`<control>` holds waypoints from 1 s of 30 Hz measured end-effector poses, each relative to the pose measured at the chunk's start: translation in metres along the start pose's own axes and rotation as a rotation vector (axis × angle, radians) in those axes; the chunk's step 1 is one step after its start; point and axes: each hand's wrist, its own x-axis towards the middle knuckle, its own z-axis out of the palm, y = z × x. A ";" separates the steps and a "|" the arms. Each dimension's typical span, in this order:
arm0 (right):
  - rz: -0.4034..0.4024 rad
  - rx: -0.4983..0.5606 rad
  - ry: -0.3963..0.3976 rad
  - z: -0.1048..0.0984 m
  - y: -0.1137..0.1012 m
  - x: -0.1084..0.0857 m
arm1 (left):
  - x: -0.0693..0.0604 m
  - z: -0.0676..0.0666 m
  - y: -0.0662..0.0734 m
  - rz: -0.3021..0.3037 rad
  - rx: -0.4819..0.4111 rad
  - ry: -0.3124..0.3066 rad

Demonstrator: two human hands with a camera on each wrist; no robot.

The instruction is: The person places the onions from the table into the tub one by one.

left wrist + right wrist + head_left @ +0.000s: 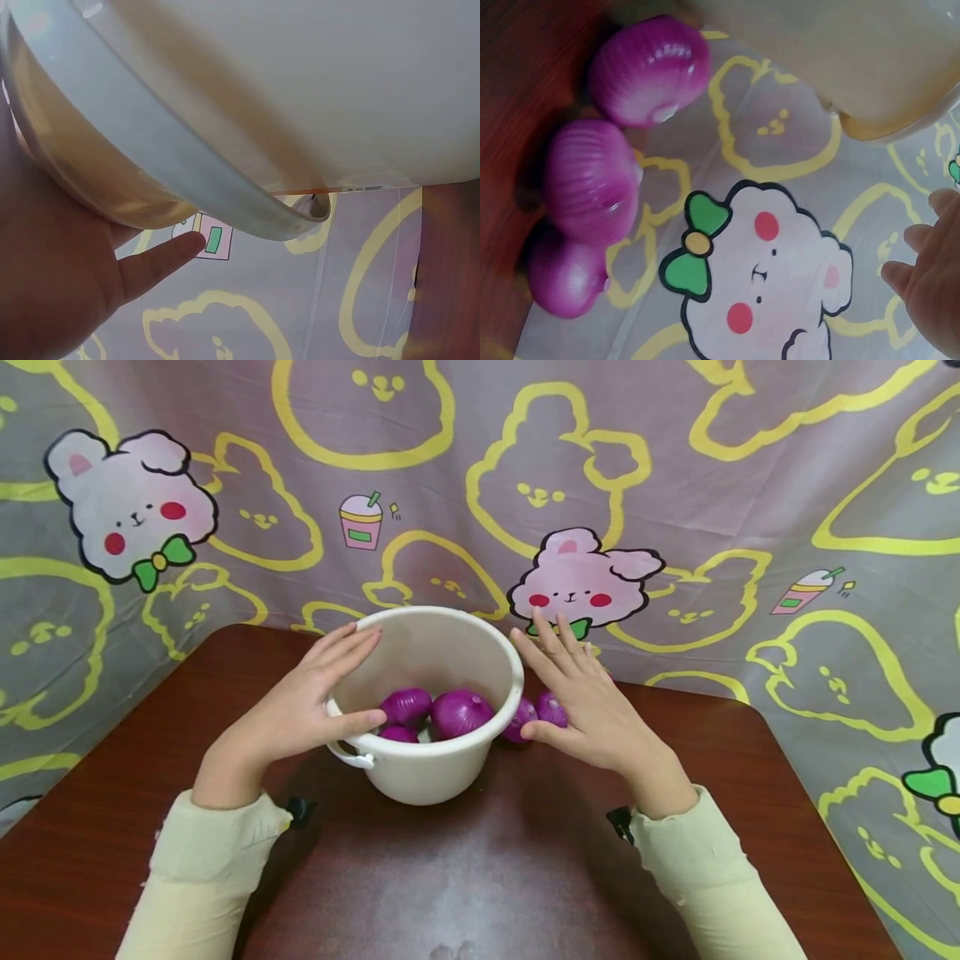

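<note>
A white bucket [427,777] stands on the table, with purple onions [461,714] lying inside it. My left hand [296,706] is at the bucket's left rim, fingers extended and thumb over the near edge; whether it touches is unclear. The bucket's handle [172,150] hangs down along its side in the left wrist view. My right hand [592,710] is spread, apart from the right rim and holding nothing. Below and behind it, three more onions [592,180] lie on the table beside the bucket, partly hidden by that hand in the head view.
The dark brown table [450,893] extends around the bucket toward me. A patterned curtain [705,493] with cartoon animals hangs right behind the table and along its sides.
</note>
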 end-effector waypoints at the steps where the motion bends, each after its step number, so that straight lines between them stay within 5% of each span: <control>1: 0.004 -0.003 -0.002 0.001 0.001 -0.001 | 0.000 0.000 0.000 -0.001 0.001 0.001; 30: 0.106 0.008 -0.094 0.027 0.031 -0.009 | -0.002 0.000 0.009 -0.077 0.035 -0.013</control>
